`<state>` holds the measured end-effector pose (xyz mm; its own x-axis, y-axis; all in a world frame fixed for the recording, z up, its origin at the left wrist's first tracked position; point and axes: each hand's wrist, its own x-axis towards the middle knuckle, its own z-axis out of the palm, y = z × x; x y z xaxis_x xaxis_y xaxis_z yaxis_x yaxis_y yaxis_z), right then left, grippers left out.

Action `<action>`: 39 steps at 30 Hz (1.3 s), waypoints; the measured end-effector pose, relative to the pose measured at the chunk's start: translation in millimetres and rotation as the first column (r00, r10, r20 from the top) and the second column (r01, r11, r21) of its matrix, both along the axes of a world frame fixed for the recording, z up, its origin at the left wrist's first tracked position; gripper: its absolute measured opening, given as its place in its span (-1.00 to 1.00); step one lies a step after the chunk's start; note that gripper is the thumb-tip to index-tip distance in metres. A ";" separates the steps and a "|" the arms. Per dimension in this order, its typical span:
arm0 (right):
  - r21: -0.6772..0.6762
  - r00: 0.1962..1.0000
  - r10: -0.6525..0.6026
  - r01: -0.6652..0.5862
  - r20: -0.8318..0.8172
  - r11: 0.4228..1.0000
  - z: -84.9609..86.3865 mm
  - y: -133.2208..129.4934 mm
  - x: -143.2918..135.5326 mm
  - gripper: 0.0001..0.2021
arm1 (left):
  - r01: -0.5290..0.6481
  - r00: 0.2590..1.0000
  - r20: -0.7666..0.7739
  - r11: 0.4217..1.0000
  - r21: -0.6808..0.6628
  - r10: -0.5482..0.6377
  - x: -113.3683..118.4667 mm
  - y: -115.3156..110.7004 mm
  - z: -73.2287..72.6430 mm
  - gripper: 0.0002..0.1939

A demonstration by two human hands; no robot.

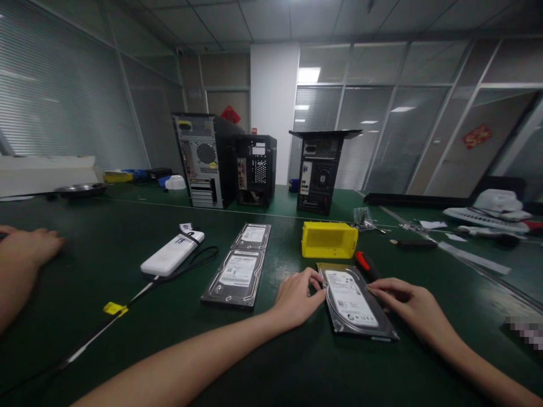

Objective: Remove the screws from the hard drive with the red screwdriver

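Worktop point(280, 362), dark green, broad; pale seam running across; dull sheen; Wall panels point(388, 130), glass, framed in pale strips, right and centre; Blinds point(51, 107), horizontal slats, behind glass at left; Pillar point(275, 113), white, plain, centre; Ceiling point(280, 20), grey square tiles; Light point(309, 75), bright rectangle, showing in the upper glass; Door point(487, 135), right, dull brown-grey; Paper decorations, red, two: one diamond-shaped point(230, 115) left of pillar, one on door

The near table point(271, 362) is plain dark green; the basket point(311, 254) yellow; the left power bank point(172, 252) white.
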<state>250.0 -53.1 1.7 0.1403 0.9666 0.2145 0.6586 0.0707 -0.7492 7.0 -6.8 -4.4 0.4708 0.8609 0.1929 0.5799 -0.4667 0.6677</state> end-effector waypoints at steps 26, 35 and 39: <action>0.008 0.998 -0.003 0.003 -0.065 1.000 -6.1 -2.0 1.6 -0.66 | -0.009 1.000 -0.008 1.000 0.001 0.009 0.7 -0.1 0.6 -0.72; 0.008 0.998 -0.024 0.024 -0.051 1.000 1.0 -4.7 -2.8 -0.63 | -0.010 1.000 -0.005 1.000 0.002 0.010 0.2 -0.5 1.0 -0.73; 0.010 0.999 -0.037 0.037 -0.034 0.999 4.8 -6.1 -6.6 -0.59 | -0.002 1.000 -0.009 1.000 -0.001 0.002 0.0 -0.1 1.1 -0.73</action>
<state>243.4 -59.2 6.5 0.1832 0.9582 0.2195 0.6350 0.0551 -0.7705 7.0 -6.9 -3.3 0.4709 0.8620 0.1875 0.5866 -0.4647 0.6633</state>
